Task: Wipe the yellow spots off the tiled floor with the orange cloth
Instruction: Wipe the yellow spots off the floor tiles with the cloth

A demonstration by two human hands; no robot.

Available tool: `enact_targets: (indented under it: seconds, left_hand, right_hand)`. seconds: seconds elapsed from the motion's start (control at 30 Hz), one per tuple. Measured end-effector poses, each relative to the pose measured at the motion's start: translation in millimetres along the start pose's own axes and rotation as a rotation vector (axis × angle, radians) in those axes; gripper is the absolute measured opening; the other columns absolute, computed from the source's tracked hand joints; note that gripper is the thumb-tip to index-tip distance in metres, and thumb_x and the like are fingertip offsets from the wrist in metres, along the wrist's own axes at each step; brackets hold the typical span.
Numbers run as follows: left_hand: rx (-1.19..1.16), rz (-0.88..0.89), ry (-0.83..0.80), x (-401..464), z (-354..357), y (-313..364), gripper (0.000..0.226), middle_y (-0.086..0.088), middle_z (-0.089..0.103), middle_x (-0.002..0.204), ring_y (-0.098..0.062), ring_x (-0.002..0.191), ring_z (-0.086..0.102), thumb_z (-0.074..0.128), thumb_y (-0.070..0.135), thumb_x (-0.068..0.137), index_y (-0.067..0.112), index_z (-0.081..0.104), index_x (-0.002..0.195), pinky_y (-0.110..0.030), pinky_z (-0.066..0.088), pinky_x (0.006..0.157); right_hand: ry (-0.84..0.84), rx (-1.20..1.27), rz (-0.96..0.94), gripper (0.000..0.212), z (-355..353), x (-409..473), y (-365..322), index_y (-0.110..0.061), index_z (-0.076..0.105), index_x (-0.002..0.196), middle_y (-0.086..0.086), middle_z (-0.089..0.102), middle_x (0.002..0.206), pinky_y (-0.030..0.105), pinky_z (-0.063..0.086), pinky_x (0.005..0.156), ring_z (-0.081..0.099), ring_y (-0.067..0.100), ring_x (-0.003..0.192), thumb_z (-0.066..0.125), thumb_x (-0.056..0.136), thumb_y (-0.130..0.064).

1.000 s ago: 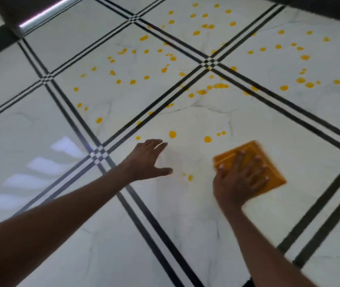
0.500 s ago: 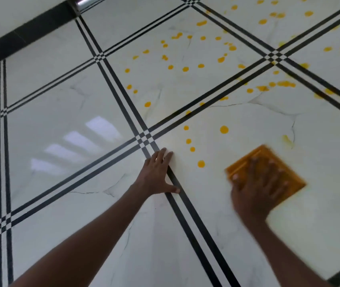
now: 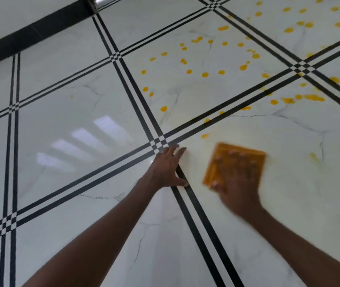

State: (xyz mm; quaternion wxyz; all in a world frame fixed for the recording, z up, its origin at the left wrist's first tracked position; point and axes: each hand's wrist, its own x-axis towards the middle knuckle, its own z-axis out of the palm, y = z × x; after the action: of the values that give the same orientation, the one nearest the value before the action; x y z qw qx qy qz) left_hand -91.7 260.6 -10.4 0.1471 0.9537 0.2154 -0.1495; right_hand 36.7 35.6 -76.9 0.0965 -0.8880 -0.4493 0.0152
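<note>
Two hands, left hand point(image 3: 168, 167), right hand point(image 3: 235, 183), one orange cloth point(image 3: 227, 156), dozens of yellow spots point(image 3: 204, 75)

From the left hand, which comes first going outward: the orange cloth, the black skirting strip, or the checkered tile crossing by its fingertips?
From the left hand:
1. Checkered tile crossing, just beyond its fingertips.
2. Orange cloth, to its right, under the right hand.
3. Black skirting strip, far off, upper left.

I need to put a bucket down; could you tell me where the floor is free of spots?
The tile left of the left hand is bare. Yellow spots crowd the tiles beyond the orange cloth under the right hand.
</note>
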Motion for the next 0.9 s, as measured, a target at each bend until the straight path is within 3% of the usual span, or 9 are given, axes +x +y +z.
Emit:
enact_targets:
  seconds: [0.07, 0.13, 0.3, 0.47, 0.57, 0.63, 0.77, 0.83, 0.9]
  left_hand:
    - [0.072, -0.035, -0.076, 14.7, -2.3, -6.2, 0.139, -0.011, -0.003, 0.167, -0.032, 0.154, -0.003, 0.08, 0.07, 0.058, 0.023, -0.002, 0.16, -0.053, 0.01, 0.123]
    - [0.148, -0.05, -0.143, 22.8, -3.0, -13.9, 0.147, -0.012, -0.011, 0.167, -0.033, 0.154, -0.009, 0.082, 0.071, 0.054, 0.024, -0.01, 0.159, -0.053, 0.006, 0.122]
    - [0.176, -0.056, -0.155, 23.8, -2.0, -13.0, 0.149, -0.014, -0.02, 0.165, -0.034, 0.152, -0.015, 0.084, 0.065, 0.055, 0.02, -0.014, 0.158, -0.051, 0.0, 0.122]
    - [0.132, -0.095, -0.179, 25.8, -9.9, 1.7, 0.146, -0.02, -0.016, 0.164, -0.039, 0.152, -0.011, 0.091, 0.051, 0.057, 0.012, -0.006, 0.159, -0.054, 0.008, 0.123]
    - [0.137, -0.091, -0.179, 27.2, -18.9, 3.6, 0.142, -0.021, -0.011, 0.164, -0.041, 0.152, -0.007, 0.089, 0.052, 0.059, 0.011, -0.002, 0.159, -0.054, 0.013, 0.122]
    - [0.144, -0.082, -0.171, 28.1, -17.7, 0.9, 0.142, -0.02, -0.01, 0.164, -0.04, 0.152, -0.007, 0.089, 0.054, 0.058, 0.011, -0.002, 0.159, -0.054, 0.011, 0.122]
    - [0.081, -0.073, -0.128, 24.8, -11.0, -7.8, 0.14, -0.013, -0.015, 0.166, -0.033, 0.153, -0.013, 0.086, 0.056, 0.061, 0.021, -0.007, 0.159, -0.048, 0.001, 0.122]
    - [0.074, -0.065, -0.131, 25.3, -8.7, -15.0, 0.139, -0.01, -0.017, 0.166, -0.03, 0.153, -0.015, 0.084, 0.058, 0.062, 0.024, -0.01, 0.159, -0.046, -0.002, 0.122]
    - [0.122, -0.068, -0.174, 25.6, -12.3, -10.5, 0.137, -0.011, -0.013, 0.166, -0.032, 0.153, -0.01, 0.083, 0.058, 0.063, 0.021, -0.007, 0.159, -0.048, 0.002, 0.122]
  right_hand:
    - [-0.105, 0.001, -0.377, 0.078, 6.9, 16.6, -21.7, -0.03, 0.019, 0.161, 0.012, 0.015, 0.169, 0.064, 0.01, 0.123, 0.011, 0.04, 0.156, 0.042, 0.093, -0.061]
    - [-0.096, -0.007, -0.47, 0.076, 12.1, 74.4, -18.1, -0.035, 0.016, 0.161, 0.009, 0.016, 0.17, 0.062, 0.01, 0.123, 0.012, 0.038, 0.156, 0.032, 0.094, -0.066]
    - [-0.117, -0.076, 0.023, 0.077, 12.9, 159.9, 44.9, -0.029, 0.029, 0.159, 0.014, 0.031, 0.165, 0.064, 0.017, 0.118, 0.029, 0.044, 0.15, 0.022, 0.095, -0.071]
    - [-0.11, -0.091, 0.329, 0.081, -19.8, 42.9, 77.1, -0.016, 0.04, 0.155, 0.027, 0.036, 0.158, 0.068, 0.027, 0.112, 0.038, 0.052, 0.14, 0.011, 0.098, -0.068]
    - [-0.116, -0.058, 0.456, 0.076, -19.4, 4.8, 43.9, -0.013, 0.041, 0.154, 0.026, 0.031, 0.16, 0.07, 0.026, 0.112, 0.036, 0.053, 0.142, 0.026, 0.097, -0.06]
    - [-0.084, -0.016, 0.304, 0.076, -9.7, 22.1, 4.8, -0.016, 0.039, 0.155, 0.026, 0.029, 0.162, 0.07, 0.022, 0.115, 0.03, 0.053, 0.146, 0.036, 0.092, -0.058]
    - [-0.092, -0.042, -0.255, 0.074, 11.6, 131.4, -27.1, -0.028, 0.028, 0.159, 0.014, 0.025, 0.167, 0.065, 0.021, 0.118, 0.022, 0.042, 0.153, 0.037, 0.094, -0.062]
    - [-0.082, -0.006, -0.239, 0.067, 22.9, 198.0, -0.4, -0.028, 0.041, 0.153, 0.015, 0.039, 0.16, 0.068, 0.027, 0.115, 0.035, 0.042, 0.148, 0.04, 0.096, -0.062]
    - [-0.045, -0.019, -0.041, 0.067, 24.0, 221.8, 45.4, -0.028, 0.042, 0.152, 0.016, 0.044, 0.157, 0.067, 0.024, 0.116, 0.038, 0.042, 0.145, 0.032, 0.098, -0.067]
